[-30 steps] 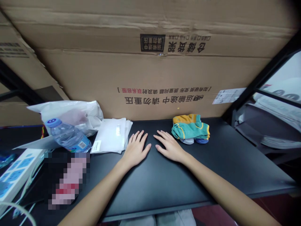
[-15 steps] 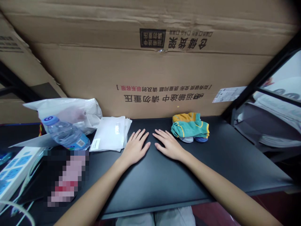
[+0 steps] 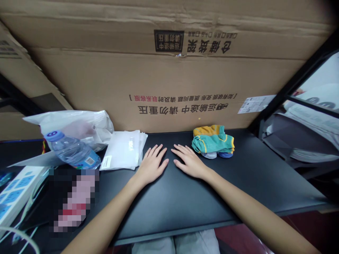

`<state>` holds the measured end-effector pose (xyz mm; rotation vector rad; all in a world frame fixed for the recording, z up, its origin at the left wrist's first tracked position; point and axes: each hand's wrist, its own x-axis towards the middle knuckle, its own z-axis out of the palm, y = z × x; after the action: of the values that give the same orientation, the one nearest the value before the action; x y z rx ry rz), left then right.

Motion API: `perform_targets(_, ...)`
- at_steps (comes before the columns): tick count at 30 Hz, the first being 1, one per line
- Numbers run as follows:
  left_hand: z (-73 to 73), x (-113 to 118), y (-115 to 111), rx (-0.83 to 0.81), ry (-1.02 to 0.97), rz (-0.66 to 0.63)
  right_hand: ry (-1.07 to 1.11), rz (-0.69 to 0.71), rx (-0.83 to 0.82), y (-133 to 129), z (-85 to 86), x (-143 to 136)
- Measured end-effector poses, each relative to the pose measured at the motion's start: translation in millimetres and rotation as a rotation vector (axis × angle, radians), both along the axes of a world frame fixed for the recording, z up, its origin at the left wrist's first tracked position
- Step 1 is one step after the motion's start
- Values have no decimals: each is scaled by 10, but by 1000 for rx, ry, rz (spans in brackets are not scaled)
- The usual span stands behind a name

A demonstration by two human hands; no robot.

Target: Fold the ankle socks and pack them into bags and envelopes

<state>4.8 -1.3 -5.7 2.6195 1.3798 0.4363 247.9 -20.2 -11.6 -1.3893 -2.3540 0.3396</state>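
My left hand [image 3: 152, 164] lies flat on the black table [image 3: 174, 204], fingers spread and holding nothing. Just to its left is a stack of white plastic packets [image 3: 120, 151], close to the wrist and fingers. My right hand [image 3: 190, 162] also rests palm down, its fingers apart, with no object under it that I can see. Beyond it, slightly to the right, sits a pile of folded socks [image 3: 213, 141] in teal, mustard, grey and blue. The two hands are apart, thumbs facing each other.
At the left are a water bottle [image 3: 72, 150] lying tilted, a white plastic bag [image 3: 97, 121], a power strip [image 3: 19, 190] with cables, and a blurred-out item. A large cardboard sheet [image 3: 119, 77] stands behind the table. A dark-framed rack [image 3: 280, 135] holds packages at the right.
The view has shifted very slightly, so the scene sits a little further left. Both hands stay in the same place on the table.
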Motion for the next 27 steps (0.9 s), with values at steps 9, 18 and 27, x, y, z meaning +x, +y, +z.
perform_targets(9,-7,-7,0,-7,-17,-4,6,1,-2,2,2,2)
perform_targets(18,12,20,-14,-5,8,3,-3,-1,-8,1,11,1)
perform_targets(27,100,70,-48,-140,-332,35,167,7,-49,-5,4,7)
